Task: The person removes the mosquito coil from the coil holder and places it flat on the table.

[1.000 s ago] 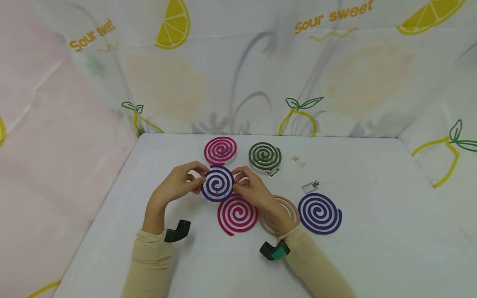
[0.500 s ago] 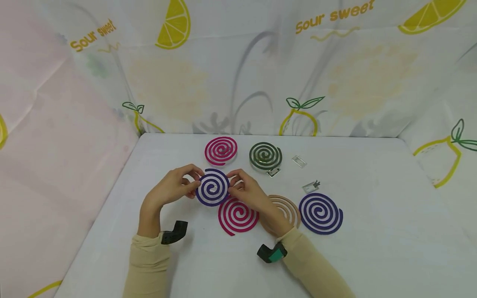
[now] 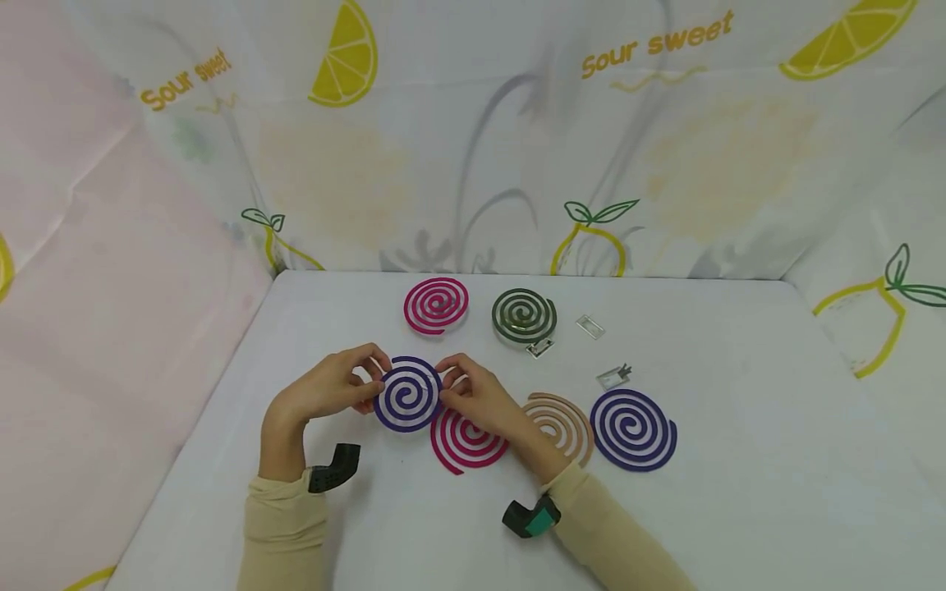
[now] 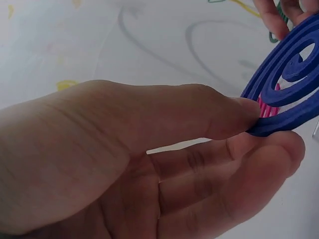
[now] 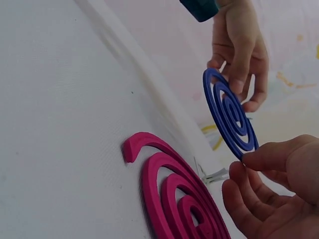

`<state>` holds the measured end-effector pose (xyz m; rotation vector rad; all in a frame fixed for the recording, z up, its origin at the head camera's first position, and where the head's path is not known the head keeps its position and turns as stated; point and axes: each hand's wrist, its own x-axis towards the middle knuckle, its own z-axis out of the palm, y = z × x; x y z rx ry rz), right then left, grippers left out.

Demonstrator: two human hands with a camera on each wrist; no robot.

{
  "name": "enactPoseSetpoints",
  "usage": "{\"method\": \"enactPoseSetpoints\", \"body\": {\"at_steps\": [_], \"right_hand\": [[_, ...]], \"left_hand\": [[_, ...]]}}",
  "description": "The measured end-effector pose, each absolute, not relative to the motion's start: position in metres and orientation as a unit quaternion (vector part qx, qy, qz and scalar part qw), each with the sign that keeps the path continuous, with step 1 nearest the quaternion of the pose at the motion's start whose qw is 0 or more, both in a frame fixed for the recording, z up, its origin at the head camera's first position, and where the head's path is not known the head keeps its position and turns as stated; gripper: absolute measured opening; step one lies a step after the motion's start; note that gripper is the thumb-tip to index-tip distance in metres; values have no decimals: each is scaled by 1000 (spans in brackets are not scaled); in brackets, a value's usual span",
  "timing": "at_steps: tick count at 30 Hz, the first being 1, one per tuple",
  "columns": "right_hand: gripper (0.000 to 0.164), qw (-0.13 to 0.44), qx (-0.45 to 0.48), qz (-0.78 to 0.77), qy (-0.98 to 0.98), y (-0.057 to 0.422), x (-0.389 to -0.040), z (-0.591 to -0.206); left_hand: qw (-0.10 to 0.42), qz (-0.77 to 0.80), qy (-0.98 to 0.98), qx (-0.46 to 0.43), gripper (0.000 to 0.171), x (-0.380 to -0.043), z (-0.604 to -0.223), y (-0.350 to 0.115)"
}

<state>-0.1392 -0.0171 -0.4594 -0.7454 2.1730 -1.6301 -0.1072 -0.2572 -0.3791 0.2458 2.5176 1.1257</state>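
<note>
Both hands hold up one blue mosquito coil [image 3: 406, 400], tilted above the white table. My left hand [image 3: 328, 386] pinches its left rim between thumb and fingertips, seen closely in the left wrist view. At the opposite rim, the thumb and fingers of my right hand [image 3: 476, 396] grip the edge. Below the right hand lies a pink coil [image 5: 151, 184], partly covered by that hand in the head view. A tan coil [image 3: 550, 428] and a second blue coil [image 3: 631, 424] lie to its right, with the right forearm over part of the tan one.
Toward the back lie another pink coil [image 3: 436, 305] and a green coil [image 3: 523, 314]. Small metal stands lie at the right: one flat [image 3: 590, 327], another with a raised prong [image 3: 615, 377], and one at the green coil's edge [image 3: 540, 348]. Printed cloth walls surround the table.
Both hands have moved left and toward the body with the held blue coil, uncovering more of the tan coil. The coils on the table have stayed in place.
</note>
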Motion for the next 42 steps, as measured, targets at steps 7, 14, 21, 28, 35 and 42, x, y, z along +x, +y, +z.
{"method": "enactPoseSetpoints", "body": {"at_steps": [7, 14, 21, 28, 35, 42], "right_hand": [[33, 165, -275, -556, 767, -23, -136, -464], [32, 156, -282, -525, 788, -25, -134, -465], [30, 153, -288, -505, 799, -27, -132, -465], [30, 137, -296, -485, 812, -30, -130, -469], [30, 133, -296, -462, 825, -30, -127, -471], [30, 113, -293, -432, 845, -35, -122, -470]], "left_hand": [[194, 395, 892, 102, 21, -107, -380, -264], [204, 372, 901, 85, 19, -106, -381, -263], [226, 353, 904, 81, 20, -106, -382, -263], [237, 342, 907, 70, 20, -107, -385, -263], [253, 343, 902, 62, 19, -109, -393, -264], [268, 335, 902, 50, 20, -109, -395, -265]]}}
